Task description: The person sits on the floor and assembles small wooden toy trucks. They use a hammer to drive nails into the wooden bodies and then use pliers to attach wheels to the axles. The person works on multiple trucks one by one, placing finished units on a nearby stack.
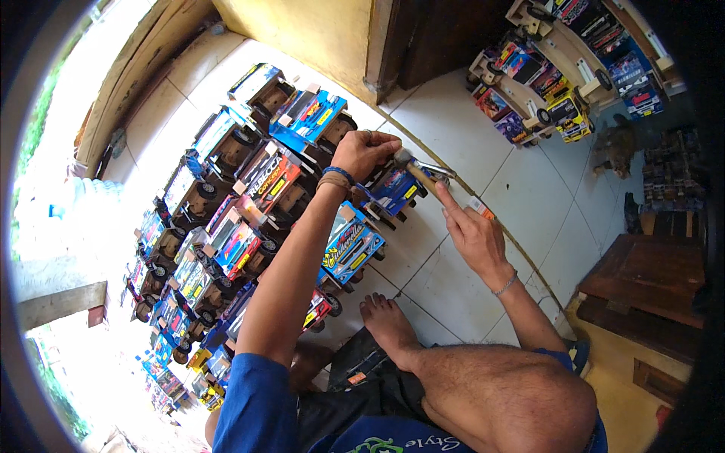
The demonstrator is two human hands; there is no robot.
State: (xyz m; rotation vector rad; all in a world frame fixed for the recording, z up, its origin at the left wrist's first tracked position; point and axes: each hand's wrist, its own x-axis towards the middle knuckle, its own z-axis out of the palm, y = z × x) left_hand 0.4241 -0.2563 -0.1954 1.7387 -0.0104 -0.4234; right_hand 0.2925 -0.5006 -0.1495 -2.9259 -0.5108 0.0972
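My right hand [477, 234] grips the wooden handle of a hammer [425, 180], its index finger stretched along the handle. The hammer head lies right beside the fingertips of my left hand [364, 157]. My left fingers are pinched together above a blue toy truck [393, 190]; whatever they hold is too small to make out. A shiny metal piece [438, 171] shows behind the hammer. Beside my left forearm stands a light-blue toy truck [352, 243], and just beyond my left hand is another blue toy truck [308, 117].
Several rows of painted toy trucks [264, 181] fill the tiled floor [445, 264] on the left. More trucks [529, 64] stand at the upper right, near a cat [615, 147]. Wooden furniture [642, 283] is at the right; a wall corner [370, 79] juts in ahead. My bare foot [389, 321] rests below.
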